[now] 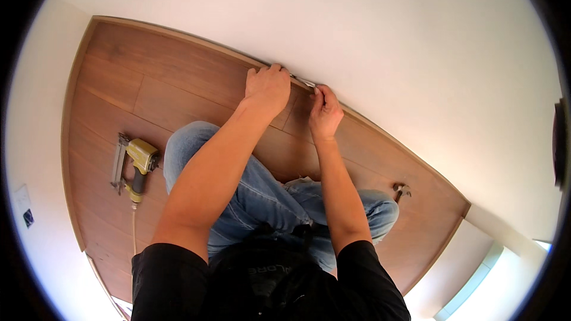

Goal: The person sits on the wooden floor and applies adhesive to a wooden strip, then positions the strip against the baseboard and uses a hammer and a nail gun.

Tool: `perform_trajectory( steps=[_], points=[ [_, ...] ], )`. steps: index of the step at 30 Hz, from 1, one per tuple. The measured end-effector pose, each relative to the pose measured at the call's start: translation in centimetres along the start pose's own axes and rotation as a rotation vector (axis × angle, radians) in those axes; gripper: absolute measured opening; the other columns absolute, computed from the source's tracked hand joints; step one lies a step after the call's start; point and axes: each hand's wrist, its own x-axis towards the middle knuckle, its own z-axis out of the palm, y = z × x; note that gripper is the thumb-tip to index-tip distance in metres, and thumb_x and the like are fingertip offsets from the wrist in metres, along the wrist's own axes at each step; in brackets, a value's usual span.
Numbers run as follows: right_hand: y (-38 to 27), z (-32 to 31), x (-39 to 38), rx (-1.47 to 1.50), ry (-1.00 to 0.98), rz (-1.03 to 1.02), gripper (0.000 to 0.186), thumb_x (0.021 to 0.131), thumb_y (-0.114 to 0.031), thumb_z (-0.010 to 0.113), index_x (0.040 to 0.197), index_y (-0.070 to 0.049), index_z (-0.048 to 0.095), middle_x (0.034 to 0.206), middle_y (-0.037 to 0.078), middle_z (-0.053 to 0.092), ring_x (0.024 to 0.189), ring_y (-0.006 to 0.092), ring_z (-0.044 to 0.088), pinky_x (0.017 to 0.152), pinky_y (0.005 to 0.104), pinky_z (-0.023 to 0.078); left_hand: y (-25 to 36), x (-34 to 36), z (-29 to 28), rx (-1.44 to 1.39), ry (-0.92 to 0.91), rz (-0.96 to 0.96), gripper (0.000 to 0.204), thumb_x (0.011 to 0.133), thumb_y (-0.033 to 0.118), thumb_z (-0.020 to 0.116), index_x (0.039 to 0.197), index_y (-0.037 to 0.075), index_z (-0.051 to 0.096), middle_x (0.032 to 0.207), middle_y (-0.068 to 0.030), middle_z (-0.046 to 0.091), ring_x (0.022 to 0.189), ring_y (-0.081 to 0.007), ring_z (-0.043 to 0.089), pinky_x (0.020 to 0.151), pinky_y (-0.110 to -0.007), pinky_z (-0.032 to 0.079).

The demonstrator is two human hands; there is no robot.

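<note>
A narrow wooden baseboard (205, 41) runs along the foot of the white wall. My left hand (269, 88) is closed over its upper edge, with the fingertips tucked down toward the wall and partly hidden. Just to the right, my right hand (326, 112) pinches the end of a thin whitish strip (304, 81) between thumb and fingers. The strip lies between both hands, at the line where the baseboard meets the wall. What it is made of I cannot make out.
A yellow-and-black nail gun (141, 156) lies on the wood plank floor (113, 83) at the left, its air hose (134, 232) trailing toward me. A claw hammer (401, 190) rests beyond my right knee. An outlet (25, 207) sits on the left wall.
</note>
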Motion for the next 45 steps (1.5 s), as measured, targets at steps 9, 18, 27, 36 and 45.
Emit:
perform_trajectory(
  steps=[9,18,27,36,45],
  points=[
    [-1.1,1.2,0.1,0.149,0.008,0.053,0.010,0.103,-0.011,0.065,0.109,-0.005,0.071,0.096,0.014,0.075,0.081,0.0257,0.076,0.075,0.0369,0.059,-1.4,0.9,0.1,0.033,0.171,-0.059,0.022,0.100,0.016,0.060,0.114,0.011,0.075,0.124,-0.0116,0.072,0.116,-0.0311,0.069,0.100,-0.047,0.051],
    [-2.7,-1.2,-0.6,0.146,0.030,0.057,0.010,0.102,-0.011,0.067,0.108,-0.005,0.070,0.095,0.015,0.073,0.083,0.0296,0.073,0.077,0.0379,0.058,-3.0,1.6,0.7,-0.038,0.126,-0.174,0.033,0.102,0.036,0.065,0.115,0.008,0.076,0.113,-0.0187,0.076,0.106,-0.0383,0.072,0.091,-0.050,0.058],
    [-2.7,-3.5,-1.2,0.006,0.086,-0.092,0.009,0.100,-0.010,0.069,0.108,-0.007,0.069,0.093,0.015,0.072,0.082,0.0373,0.069,0.073,0.0438,0.057,-2.6,2.0,1.9,-0.188,0.277,-0.221,0.029,0.099,0.040,0.068,0.112,0.016,0.080,0.107,-0.0154,0.078,0.102,-0.0381,0.073,0.089,-0.050,0.059],
    [-3.5,-5.3,-6.4,0.178,-0.084,0.128,0.013,0.098,-0.014,0.073,0.106,-0.004,0.072,0.093,0.016,0.075,0.082,0.0324,0.072,0.076,0.0397,0.057,-2.7,1.3,3.3,-0.185,0.373,-0.183,0.023,0.101,0.034,0.067,0.111,0.017,0.080,0.113,-0.0107,0.076,0.102,-0.0361,0.072,0.087,-0.048,0.059],
    [-1.8,-7.3,-11.3,0.432,-0.083,0.404,0.017,0.101,-0.015,0.071,0.110,0.000,0.071,0.088,0.008,0.074,0.080,0.0142,0.071,0.074,0.0298,0.056,-3.0,2.4,5.1,-0.221,0.468,-0.164,0.020,0.099,0.033,0.067,0.103,0.017,0.078,0.112,-0.0053,0.075,0.099,-0.0333,0.072,0.085,-0.047,0.058]
  ],
)
